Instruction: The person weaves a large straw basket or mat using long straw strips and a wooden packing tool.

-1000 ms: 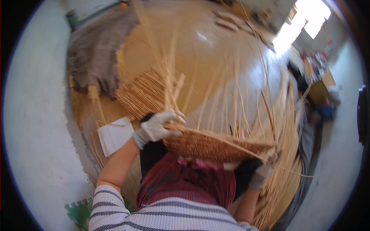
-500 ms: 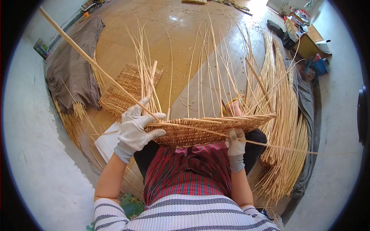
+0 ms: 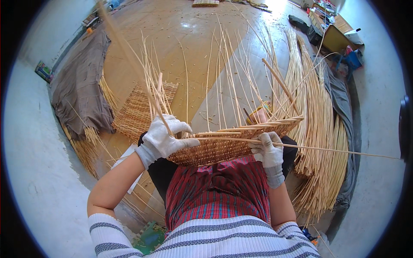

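In the head view a partly woven wicker piece [image 3: 206, 152] lies crosswise above my lap, with long thin rods [image 3: 234, 92] fanning upward from it. My gloved left hand [image 3: 165, 137] grips its left end, where a long thick rod [image 3: 133, 56] slants up, blurred at the top. My gloved right hand [image 3: 266, 152] is at the lower right side, fingers curled round a thin reed [image 3: 327, 149] that runs along the piece and out to the right.
A woven panel [image 3: 131, 114] lies at left beside brown cloth [image 3: 79, 79] over reed bundles. Long bundles [image 3: 314, 129] line the right side. Behind them stand a blue bucket [image 3: 352, 60] and clutter. A white sheet [image 3: 135, 180] lies by my left arm. Pale walls [image 3: 374, 129] flank me.
The view has steadied since a second ago. Since half a second ago, my left hand has shifted right, the thick rod stands steeper, and my right hand has moved slightly rightward and up along the reed.
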`<act>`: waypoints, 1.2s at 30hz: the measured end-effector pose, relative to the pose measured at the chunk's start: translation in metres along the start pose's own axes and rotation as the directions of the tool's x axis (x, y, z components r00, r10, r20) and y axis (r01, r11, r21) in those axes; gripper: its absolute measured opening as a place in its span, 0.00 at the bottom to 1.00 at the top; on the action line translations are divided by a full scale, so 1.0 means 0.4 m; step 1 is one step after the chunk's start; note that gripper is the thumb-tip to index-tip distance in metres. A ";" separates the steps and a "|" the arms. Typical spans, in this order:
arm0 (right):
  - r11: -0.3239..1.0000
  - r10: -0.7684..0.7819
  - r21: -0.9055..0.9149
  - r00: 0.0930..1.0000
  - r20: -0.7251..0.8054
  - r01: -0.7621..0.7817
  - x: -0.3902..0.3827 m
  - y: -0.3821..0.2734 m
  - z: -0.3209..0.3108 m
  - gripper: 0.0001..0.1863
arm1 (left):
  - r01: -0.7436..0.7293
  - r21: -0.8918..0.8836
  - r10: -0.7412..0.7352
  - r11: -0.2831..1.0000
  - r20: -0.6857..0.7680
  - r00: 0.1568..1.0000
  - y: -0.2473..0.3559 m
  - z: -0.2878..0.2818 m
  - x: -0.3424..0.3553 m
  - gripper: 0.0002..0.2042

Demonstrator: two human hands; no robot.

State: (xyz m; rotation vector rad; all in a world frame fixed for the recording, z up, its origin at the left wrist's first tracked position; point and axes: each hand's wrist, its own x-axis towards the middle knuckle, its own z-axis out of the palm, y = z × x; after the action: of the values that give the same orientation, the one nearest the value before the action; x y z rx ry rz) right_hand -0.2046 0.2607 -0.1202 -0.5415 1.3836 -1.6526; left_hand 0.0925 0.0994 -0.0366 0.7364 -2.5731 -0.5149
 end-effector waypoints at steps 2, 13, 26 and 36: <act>1.000 -0.024 -0.018 1.000 0.010 0.024 -0.018 -0.024 0.001 0.14 | 0.088 0.005 -0.088 0.996 0.090 0.992 0.018 -0.011 0.010 0.20; 0.574 -0.709 -0.157 0.584 0.394 0.803 -0.064 -0.148 0.188 0.07 | 0.259 -0.053 -0.250 0.964 0.135 0.959 0.024 -0.015 0.007 0.17; 0.226 -0.069 -0.729 0.757 0.650 0.646 0.329 -0.009 0.633 0.38 | 0.150 -0.118 -0.142 0.982 0.073 0.987 -0.035 0.052 -0.045 0.28; 0.862 -0.500 0.251 0.817 0.286 0.440 0.104 -0.011 0.070 0.18 | 0.142 0.058 -0.152 0.988 0.257 0.954 -0.036 0.021 -0.003 0.28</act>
State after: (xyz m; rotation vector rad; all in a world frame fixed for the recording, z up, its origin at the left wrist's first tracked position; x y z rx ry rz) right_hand -0.2055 0.2105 -0.1166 -1.0828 0.8739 -1.9311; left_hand 0.0952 0.0905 -0.0507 0.9357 -2.7908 -0.6492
